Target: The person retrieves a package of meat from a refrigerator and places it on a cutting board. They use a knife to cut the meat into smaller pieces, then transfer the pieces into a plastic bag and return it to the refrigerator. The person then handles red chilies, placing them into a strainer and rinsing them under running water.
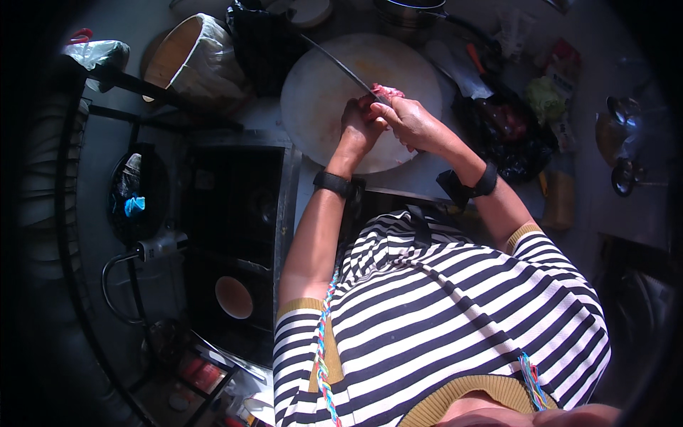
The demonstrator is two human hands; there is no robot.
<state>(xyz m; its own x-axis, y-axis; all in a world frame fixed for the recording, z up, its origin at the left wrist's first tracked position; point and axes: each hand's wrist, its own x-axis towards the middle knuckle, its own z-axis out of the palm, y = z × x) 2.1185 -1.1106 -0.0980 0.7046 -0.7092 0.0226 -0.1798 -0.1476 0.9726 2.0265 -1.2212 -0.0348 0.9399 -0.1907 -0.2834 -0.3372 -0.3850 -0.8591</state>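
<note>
A round white cutting board [315, 101] lies before me, with reddish stains and small scraps on it. Over its near half, my right hand [413, 123] grips a knife [339, 65] whose long blade points to the far left. Raw red meat [388, 91] shows under and beside the blade. My left hand [360, 131] is closed around part of that meat, close against my right hand. The knife's handle is mostly hidden by my fingers, and the exact spot where the edge meets the meat cannot be made out.
Left of me is a dark sink [288, 213] with a bowl [233, 297] and a faucet [160, 248]. A plastic-lined bucket [181, 53] stands beyond it. A black plastic bag [528, 155] holding meat lies right of the board. A pot [408, 16] is behind the board.
</note>
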